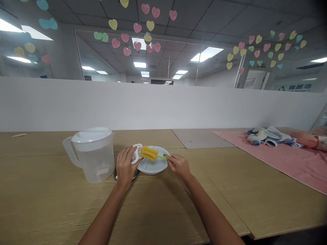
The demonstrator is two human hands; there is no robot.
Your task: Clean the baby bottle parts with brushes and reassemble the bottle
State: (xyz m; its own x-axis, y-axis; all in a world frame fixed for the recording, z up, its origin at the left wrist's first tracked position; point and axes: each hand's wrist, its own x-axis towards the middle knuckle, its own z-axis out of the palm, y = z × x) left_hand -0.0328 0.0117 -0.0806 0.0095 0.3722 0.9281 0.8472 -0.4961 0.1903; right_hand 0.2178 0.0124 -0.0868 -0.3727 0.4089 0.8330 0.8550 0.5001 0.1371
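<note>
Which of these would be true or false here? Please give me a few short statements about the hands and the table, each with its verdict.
1. The right hand grips the thin green handle of a yellow sponge brush. True.
2. The left hand holds nothing. False: it holds a small clear-and-white container.
3. A translucent plastic pitcher stands to the left of the left hand. True.
4. The round white plate lies on the pink cloth. False: it lies on the brown table; the cloth is off to the right.
5. The pitcher stands without a lid. False: a white one sits on top.
</note>
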